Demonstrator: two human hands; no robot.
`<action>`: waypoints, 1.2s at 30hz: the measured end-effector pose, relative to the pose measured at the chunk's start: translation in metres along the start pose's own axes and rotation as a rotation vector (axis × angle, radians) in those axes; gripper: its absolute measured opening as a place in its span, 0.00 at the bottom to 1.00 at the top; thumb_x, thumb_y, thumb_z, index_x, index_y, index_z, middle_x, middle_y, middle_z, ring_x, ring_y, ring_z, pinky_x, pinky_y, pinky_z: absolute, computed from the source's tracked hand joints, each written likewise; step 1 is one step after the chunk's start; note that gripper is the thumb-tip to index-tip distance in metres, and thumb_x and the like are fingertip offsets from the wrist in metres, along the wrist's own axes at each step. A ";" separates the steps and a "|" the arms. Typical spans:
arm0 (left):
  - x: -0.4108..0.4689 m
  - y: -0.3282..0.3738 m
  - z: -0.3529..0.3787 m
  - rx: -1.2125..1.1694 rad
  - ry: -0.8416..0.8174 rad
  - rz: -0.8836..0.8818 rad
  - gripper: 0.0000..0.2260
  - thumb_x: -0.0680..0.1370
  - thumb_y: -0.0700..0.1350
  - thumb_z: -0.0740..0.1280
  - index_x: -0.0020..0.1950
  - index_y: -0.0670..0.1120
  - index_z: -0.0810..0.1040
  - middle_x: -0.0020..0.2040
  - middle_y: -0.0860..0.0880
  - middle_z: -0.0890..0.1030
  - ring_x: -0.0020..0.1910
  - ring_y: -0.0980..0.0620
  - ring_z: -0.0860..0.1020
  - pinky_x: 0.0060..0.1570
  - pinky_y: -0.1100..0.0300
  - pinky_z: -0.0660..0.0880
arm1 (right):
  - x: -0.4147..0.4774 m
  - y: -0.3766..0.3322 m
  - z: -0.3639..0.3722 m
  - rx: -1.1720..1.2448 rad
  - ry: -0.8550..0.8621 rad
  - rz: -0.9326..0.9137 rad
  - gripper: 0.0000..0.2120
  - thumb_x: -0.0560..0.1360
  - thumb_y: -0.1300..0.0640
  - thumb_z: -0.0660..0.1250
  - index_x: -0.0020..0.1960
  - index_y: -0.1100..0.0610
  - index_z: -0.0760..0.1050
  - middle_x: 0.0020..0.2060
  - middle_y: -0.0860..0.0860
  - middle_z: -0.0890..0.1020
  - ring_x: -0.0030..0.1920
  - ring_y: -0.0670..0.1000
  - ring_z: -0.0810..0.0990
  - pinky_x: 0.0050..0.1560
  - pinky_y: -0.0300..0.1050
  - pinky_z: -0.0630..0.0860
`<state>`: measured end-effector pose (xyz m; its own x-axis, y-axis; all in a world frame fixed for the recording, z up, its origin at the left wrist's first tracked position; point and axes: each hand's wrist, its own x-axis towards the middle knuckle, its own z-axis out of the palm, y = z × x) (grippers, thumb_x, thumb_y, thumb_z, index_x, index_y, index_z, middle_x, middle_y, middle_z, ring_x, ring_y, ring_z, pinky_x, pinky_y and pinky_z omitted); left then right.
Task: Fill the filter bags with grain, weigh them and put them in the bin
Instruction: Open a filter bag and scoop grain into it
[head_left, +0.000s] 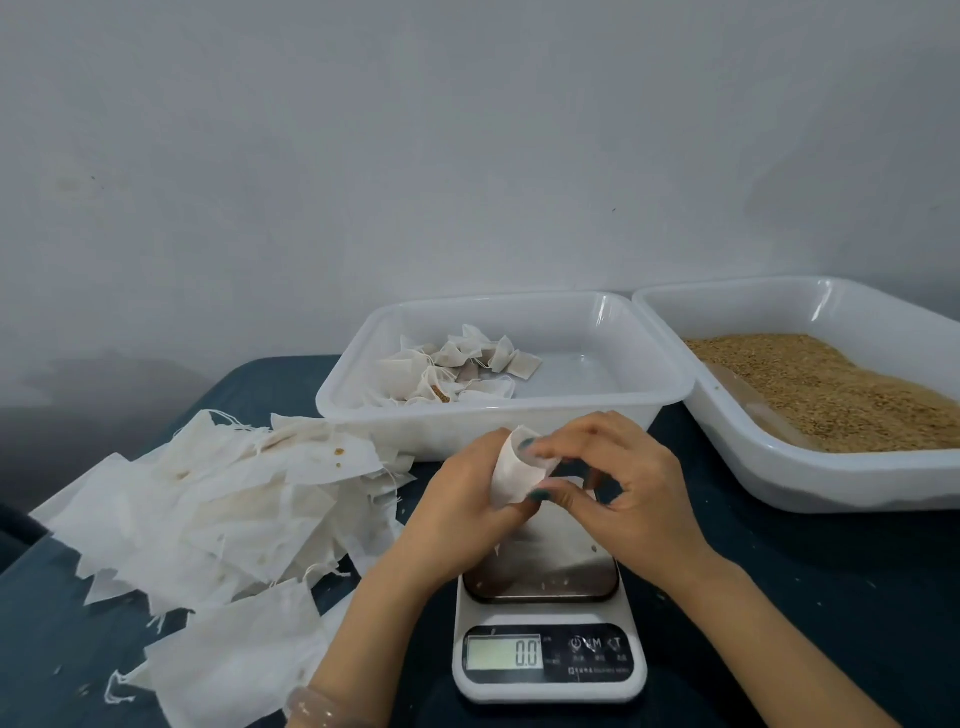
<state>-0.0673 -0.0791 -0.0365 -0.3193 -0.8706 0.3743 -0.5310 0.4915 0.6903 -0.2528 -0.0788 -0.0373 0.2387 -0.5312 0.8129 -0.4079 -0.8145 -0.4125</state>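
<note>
Above the scale, both hands hold one small white filter bag (511, 474). My left hand (462, 499) grips it from the left, and my right hand (613, 483) pinches its open edge with thumb and fingers. The white kitchen scale (548, 642) lies under my hands; its steel plate carries no bag and the display reads 0.0. Brown grain (826, 387) fills part of a white tub (779, 467) at the right. Another white bin (597, 410) behind my hands holds several filled bags (457, 371) in its left half.
A loose heap of empty filter bags (218, 519) with strings covers the dark blue table (779, 597) at the left, reaching close to the scale. A few stray grains lie on the table and scale plate. A pale wall stands right behind both tubs.
</note>
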 end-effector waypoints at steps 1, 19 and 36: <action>0.000 -0.002 0.000 0.002 0.006 -0.007 0.09 0.74 0.53 0.67 0.53 0.54 0.76 0.48 0.57 0.80 0.47 0.57 0.78 0.46 0.56 0.75 | 0.002 -0.001 -0.003 0.000 0.026 0.019 0.09 0.76 0.46 0.69 0.54 0.48 0.81 0.47 0.44 0.81 0.47 0.47 0.80 0.39 0.38 0.77; -0.003 -0.006 0.003 -0.043 0.058 -0.031 0.06 0.74 0.58 0.67 0.48 0.61 0.72 0.44 0.63 0.78 0.43 0.61 0.76 0.40 0.72 0.69 | 0.047 0.101 -0.136 -0.990 -0.547 1.121 0.11 0.75 0.53 0.66 0.39 0.60 0.73 0.37 0.54 0.78 0.38 0.54 0.78 0.39 0.46 0.75; -0.006 -0.008 0.002 -0.038 0.043 -0.050 0.06 0.74 0.59 0.67 0.48 0.62 0.72 0.46 0.64 0.78 0.45 0.62 0.77 0.39 0.72 0.68 | 0.046 0.106 -0.136 -0.966 -0.428 1.171 0.16 0.76 0.63 0.64 0.63 0.61 0.72 0.45 0.57 0.77 0.46 0.58 0.77 0.46 0.49 0.75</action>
<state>-0.0627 -0.0775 -0.0462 -0.2590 -0.8946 0.3643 -0.5148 0.4470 0.7316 -0.4050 -0.1584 0.0122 -0.4469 -0.8946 0.0026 -0.8832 0.4407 -0.1602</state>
